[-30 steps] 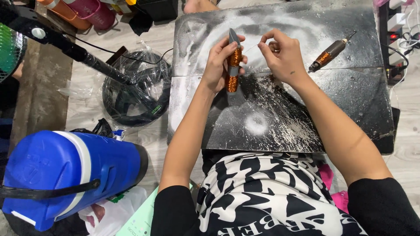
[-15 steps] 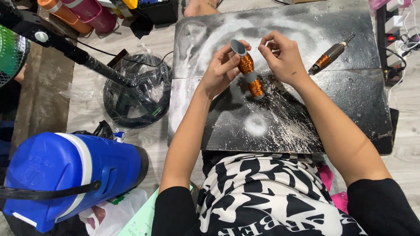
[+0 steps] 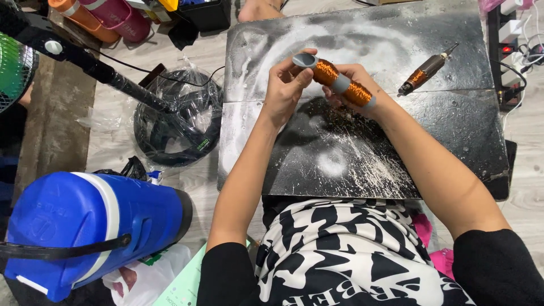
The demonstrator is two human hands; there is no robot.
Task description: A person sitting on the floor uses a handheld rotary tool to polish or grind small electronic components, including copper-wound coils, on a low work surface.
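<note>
Two hands meeting above the middle of the dark, dust-streaked worktop (image 3: 453,141), leaving bare surface toward every edge and staying well apart from the rotary tool (image 3: 426,71) lying to the right. Left hand (image 3: 283,90) reaching in with forearm angled up, fingers closing on the grey upper end of the copper-wound bobbin (image 3: 334,81); right hand (image 3: 362,93) cupping its lower end from beneath. Bobbin slanting, long axis running from upper left down to lower right.
</note>
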